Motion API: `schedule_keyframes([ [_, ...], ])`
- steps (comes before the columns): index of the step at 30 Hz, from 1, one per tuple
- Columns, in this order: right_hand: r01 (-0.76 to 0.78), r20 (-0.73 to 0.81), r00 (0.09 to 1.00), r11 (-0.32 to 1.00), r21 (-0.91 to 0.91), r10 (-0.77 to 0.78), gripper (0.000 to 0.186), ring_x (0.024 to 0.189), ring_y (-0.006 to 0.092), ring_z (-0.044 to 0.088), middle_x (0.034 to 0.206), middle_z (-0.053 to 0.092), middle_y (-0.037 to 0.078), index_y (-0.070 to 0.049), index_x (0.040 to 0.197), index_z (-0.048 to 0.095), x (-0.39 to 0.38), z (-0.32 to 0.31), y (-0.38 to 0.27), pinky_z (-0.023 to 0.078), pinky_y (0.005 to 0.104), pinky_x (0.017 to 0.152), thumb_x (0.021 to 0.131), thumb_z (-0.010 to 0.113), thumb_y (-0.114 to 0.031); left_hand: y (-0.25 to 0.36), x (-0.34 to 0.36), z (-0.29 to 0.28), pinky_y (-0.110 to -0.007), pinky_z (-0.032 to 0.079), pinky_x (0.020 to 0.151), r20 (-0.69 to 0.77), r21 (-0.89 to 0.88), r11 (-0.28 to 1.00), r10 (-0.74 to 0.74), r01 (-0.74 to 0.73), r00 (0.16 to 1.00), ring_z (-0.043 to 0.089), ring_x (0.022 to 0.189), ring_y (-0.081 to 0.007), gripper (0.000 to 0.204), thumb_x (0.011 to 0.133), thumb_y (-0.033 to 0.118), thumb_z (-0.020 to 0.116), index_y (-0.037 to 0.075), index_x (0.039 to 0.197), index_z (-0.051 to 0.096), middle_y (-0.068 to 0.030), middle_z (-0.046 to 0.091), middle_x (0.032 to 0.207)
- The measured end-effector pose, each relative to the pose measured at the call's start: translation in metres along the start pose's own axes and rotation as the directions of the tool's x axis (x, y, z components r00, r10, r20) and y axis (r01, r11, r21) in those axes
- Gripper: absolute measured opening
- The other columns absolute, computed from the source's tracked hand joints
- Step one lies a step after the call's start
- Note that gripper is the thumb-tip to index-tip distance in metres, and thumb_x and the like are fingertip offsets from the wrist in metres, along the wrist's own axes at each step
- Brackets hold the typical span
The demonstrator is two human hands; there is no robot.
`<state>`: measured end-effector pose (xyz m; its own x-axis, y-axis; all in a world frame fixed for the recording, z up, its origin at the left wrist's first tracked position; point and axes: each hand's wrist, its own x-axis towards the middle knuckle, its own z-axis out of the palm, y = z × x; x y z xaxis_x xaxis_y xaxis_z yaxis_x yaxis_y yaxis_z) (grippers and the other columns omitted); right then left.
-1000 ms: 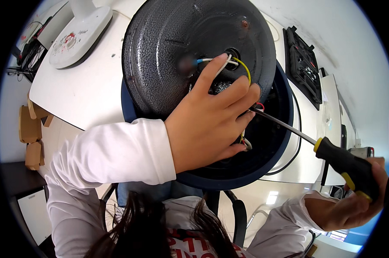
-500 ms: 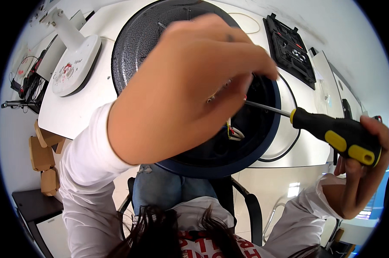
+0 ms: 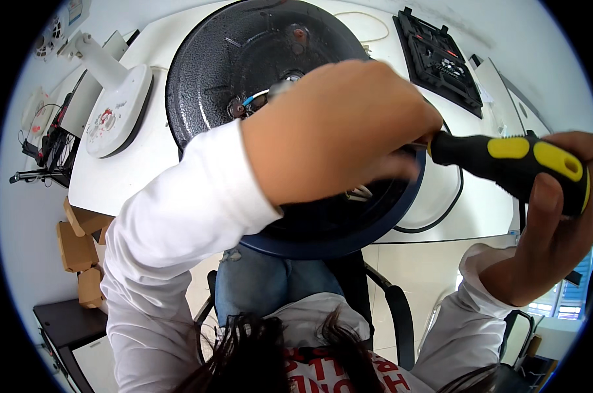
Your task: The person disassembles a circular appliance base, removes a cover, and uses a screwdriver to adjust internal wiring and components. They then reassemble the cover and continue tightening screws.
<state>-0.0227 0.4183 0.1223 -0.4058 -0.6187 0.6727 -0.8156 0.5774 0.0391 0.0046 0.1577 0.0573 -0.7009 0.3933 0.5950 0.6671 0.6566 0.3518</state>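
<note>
My right hand (image 3: pixel 558 177) grips the black and yellow handle of a screwdriver (image 3: pixel 480 154), which points left. My left hand (image 3: pixel 342 131) is closed at the screwdriver's shaft, close to the handle. It is slightly blurred, and its fingers hide most of the shaft and the tip. Under my left hand lies an opened round appliance: a textured black metal half (image 3: pixel 208 72) at the far side and a dark blue bowl-like half (image 3: pixel 316 245) nearer me. A blue-sleeved wire (image 3: pixel 254 98) shows on the black half, with pale wires (image 3: pixel 358 193) inside the blue one.
A black tool case (image 3: pixel 437 62) lies open at the table's far right. A white stand (image 3: pixel 123 108) is on the left of the white table (image 3: pixel 159 46). A black cord (image 3: pixel 450 213) curves right of the appliance. Cardboard boxes (image 3: pixel 77 245) sit on the lower left.
My left hand has moved right, from near the shaft's tip to close by the handle. The right hand and screwdriver have shifted slightly upward. More of the black half shows.
</note>
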Motion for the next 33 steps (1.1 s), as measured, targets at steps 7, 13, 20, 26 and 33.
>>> schedule_keyframes([
  [7,0.098,-0.111,0.992,0.924,0.369,-0.062,0.057,0.092,0.0285,0.062,0.105,0.057,0.018,-0.002,0.122,0.048,0.000,0.021,0.021,0.056,0.0352,0.079,0.089,0.067,-0.045,-0.007,0.005,-0.006,-0.030,0.047,0.054,0.030,0.008,0.995,0.100,-0.100,0.995,0.061,0.055,-0.0232,0.015,0.074,0.009,0.082,0.005,0.088,0.076,-0.0093,0.066,0.070],
  [13,0.157,-0.126,0.986,0.834,0.529,-0.105,0.063,0.103,0.0343,0.058,0.115,0.053,0.022,-0.004,0.131,0.041,0.006,0.033,0.028,0.054,0.0406,0.085,0.089,0.068,-0.043,-0.010,0.009,-0.006,-0.028,0.048,0.055,0.022,-0.010,0.995,0.103,-0.103,0.994,0.062,0.057,-0.0203,0.015,0.076,0.009,0.082,0.005,0.089,0.076,-0.0087,0.067,0.070],
  [20,0.211,-0.152,0.977,0.746,0.632,-0.148,0.072,0.115,0.0411,0.052,0.126,0.049,0.027,-0.006,0.140,0.034,0.011,0.037,0.030,0.052,0.0469,0.092,0.088,0.070,-0.040,0.009,0.017,-0.003,-0.035,0.052,0.065,-0.150,-0.356,0.929,0.051,-0.102,0.987,0.067,0.070,-0.0304,0.030,0.070,0.020,0.085,0.000,0.088,0.071,-0.0141,0.068,0.074],
  [26,0.233,-0.110,0.967,0.627,0.743,-0.230,0.081,0.125,0.0468,0.048,0.136,0.045,0.032,-0.008,0.149,0.028,0.020,0.040,0.024,0.050,0.0523,0.098,0.087,0.072,-0.038,0.011,0.025,-0.011,-0.034,0.054,0.065,-0.100,-0.504,0.864,-0.045,-0.011,0.994,0.070,0.072,-0.0285,0.036,0.070,0.023,0.087,0.000,0.093,0.071,-0.0154,0.069,0.077],
  [33,0.175,0.076,0.924,0.590,0.788,-0.375,0.077,0.126,0.0472,0.053,0.130,0.057,0.028,-0.010,0.141,0.042,0.027,0.027,0.018,0.047,0.0570,0.104,0.081,0.077,-0.043,0.013,0.021,-0.017,-0.035,0.055,0.067,0.082,-0.480,0.877,0.047,-0.002,0.996,0.070,0.072,-0.0259,0.032,0.080,0.022,0.079,-0.002,0.100,0.071,-0.0150,0.071,0.079],
])
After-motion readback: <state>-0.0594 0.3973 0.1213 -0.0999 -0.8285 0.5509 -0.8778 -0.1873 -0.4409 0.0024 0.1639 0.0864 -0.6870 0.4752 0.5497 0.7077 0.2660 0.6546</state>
